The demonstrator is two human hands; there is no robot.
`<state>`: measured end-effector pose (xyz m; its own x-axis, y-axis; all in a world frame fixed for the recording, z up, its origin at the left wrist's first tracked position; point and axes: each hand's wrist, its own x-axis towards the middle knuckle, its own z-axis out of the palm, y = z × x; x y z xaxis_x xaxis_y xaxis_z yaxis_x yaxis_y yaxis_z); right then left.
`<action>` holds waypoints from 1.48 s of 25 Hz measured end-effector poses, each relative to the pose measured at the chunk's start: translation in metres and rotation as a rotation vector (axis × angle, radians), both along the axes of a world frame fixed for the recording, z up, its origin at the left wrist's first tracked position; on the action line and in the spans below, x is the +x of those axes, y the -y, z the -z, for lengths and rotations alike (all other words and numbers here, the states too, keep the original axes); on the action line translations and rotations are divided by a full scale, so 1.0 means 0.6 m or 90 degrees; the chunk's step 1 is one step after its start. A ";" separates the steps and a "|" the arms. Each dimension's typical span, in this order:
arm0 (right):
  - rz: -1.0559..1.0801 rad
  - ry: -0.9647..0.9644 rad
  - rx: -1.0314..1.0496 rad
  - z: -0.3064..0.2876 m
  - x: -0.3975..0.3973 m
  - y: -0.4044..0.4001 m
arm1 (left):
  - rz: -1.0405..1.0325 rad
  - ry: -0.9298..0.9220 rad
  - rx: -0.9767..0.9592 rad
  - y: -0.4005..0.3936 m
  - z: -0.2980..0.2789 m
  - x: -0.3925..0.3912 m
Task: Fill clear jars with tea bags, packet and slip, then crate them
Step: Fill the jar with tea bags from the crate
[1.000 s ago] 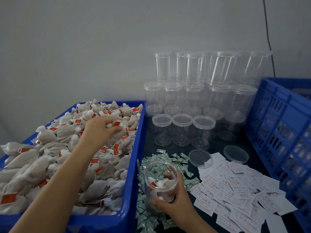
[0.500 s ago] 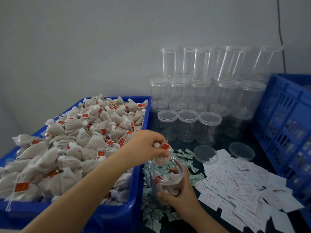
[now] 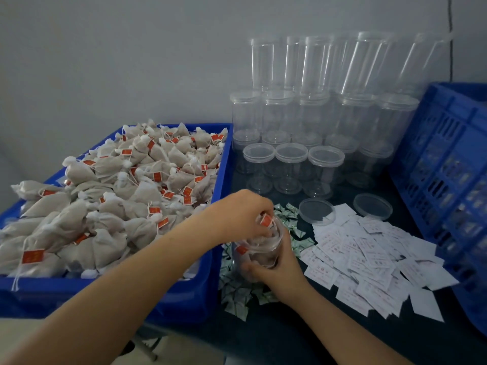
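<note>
Our right hand (image 3: 276, 270) grips the jar (image 3: 259, 248) while our left hand (image 3: 237, 214) pinches what appears to be a tea bag (image 3: 264, 223) at its mouth.

Dark table (image 3: 276, 338) under two blue crates (image 3: 184, 304), stacked clear jars (image 3: 326, 164), loose lids (image 3: 316, 214), green packets (image 3: 237, 296), white slips (image 3: 369, 259).
</note>
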<state>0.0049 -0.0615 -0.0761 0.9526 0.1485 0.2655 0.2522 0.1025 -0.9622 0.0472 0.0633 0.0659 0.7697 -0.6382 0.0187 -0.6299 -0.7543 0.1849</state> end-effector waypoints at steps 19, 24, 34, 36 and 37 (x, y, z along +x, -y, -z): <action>-0.014 -0.042 -0.013 0.009 0.008 0.005 | 0.074 -0.099 0.160 0.008 -0.009 -0.006; 0.006 -0.025 -0.039 0.011 0.010 0.003 | 0.086 -0.145 0.302 0.035 0.004 0.018; 0.019 -0.033 -0.072 -0.005 0.009 0.008 | -0.003 -0.345 0.344 0.068 -0.028 0.039; 0.037 -0.027 -0.080 -0.021 0.003 0.021 | -0.013 -0.316 0.153 0.062 -0.052 0.050; 0.048 -0.019 -0.077 -0.031 0.000 0.032 | -0.031 -0.306 -0.020 0.056 -0.063 0.054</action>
